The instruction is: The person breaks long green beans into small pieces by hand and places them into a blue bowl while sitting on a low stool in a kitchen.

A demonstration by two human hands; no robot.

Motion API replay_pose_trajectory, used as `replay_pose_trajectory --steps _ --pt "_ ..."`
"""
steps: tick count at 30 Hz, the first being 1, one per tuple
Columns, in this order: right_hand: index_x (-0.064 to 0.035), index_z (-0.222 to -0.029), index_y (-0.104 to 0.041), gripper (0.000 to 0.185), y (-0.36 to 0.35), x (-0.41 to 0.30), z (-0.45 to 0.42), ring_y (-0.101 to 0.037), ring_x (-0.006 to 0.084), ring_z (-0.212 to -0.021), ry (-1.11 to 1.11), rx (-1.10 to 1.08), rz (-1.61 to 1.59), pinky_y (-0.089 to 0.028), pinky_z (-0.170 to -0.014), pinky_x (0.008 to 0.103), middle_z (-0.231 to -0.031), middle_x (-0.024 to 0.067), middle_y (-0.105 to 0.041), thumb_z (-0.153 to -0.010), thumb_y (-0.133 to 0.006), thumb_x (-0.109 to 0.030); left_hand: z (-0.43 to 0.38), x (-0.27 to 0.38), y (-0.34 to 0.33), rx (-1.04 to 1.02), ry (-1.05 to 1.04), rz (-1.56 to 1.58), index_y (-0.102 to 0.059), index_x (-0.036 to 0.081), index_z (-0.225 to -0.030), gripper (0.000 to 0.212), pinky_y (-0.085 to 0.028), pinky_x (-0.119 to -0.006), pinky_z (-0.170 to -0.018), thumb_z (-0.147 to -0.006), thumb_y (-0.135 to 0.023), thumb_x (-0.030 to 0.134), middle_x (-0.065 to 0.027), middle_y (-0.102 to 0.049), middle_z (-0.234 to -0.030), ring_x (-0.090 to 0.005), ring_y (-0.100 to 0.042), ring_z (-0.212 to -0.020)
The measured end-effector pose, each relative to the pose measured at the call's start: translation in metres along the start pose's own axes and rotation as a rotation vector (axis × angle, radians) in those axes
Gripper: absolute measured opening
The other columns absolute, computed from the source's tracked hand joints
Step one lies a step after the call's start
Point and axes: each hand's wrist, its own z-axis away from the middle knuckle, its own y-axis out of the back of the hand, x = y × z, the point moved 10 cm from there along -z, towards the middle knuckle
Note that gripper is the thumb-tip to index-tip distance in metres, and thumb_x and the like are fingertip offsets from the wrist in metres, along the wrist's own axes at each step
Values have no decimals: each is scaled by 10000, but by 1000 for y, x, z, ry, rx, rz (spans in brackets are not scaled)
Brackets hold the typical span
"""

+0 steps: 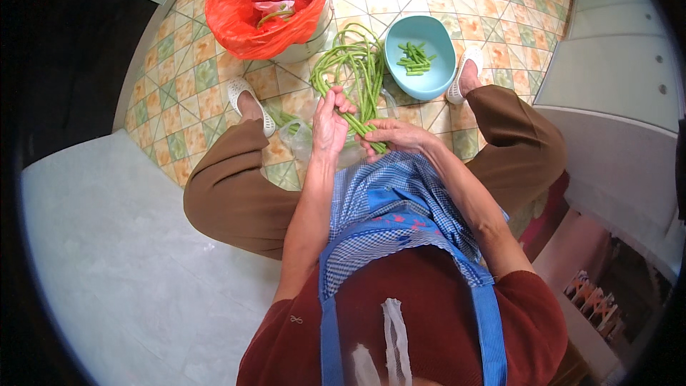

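My left hand (330,123) is closed around a bundle of long green yard-long beans (351,64), whose far ends loop over the tiled floor ahead. Nearer my lap, my right hand (395,135) grips the near ends of the same bundle between thumb and fingers. Short cut bean pieces (415,59) lie in a light blue plastic bowl (421,87), just right of the long beans. A clear plastic bag (296,138) with more green beans in it lies on the floor left of and partly beneath my hands.
A bin (303,52) lined with a red plastic bag (241,16) stands ahead on the left, with scraps inside. White shoes are on my feet, one at either side. Pale cabinet drawers (611,72) line the right, and a grey-white surface (134,257) lies at lower left.
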Motion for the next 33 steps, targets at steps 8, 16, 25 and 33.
replay_pose_trajectory --steps 8,16,25,33 --pt "-55 -732 -477 142 83 23 -26 -407 88 -491 169 501 121 -321 -439 240 -576 -10 -416 -837 -425 -135 7 -8 -5 68 -101 -403 -510 10 -994 226 -393 -259 -673 -913 -470 218 -17 -470 -730 -116 -445 -687" --pt "-61 -735 -504 175 85 -21 -24 -465 109 -521 288 425 41 -403 -506 224 -637 4 -492 -847 -469 -190 9 -18 6 39 5 0 -477 6 -1041 229 -420 -288 -782 -919 -451 198 -29 -498 -822 -136 -485 -763" --pt "-49 -791 -495 158 4 -25 -5 -482 90 -573 174 186 409 -400 -530 214 -674 1 -512 -843 -494 -198 5 -3 -5 25 -28 -251 -507 6 -1024 223 -432 -313 -871 -917 -449 193 -80 -566 -948 -173 -545 -915" --pt "-36 -771 -483 94 82 17 -24 -465 97 -515 205 649 111 -404 -467 230 -615 21 -492 -820 -474 -116 10 -28 9 80 -76 -383 -530 14 -1011 190 -435 -268 -752 -894 -500 161 -52 -570 -833 -135 -542 -791"
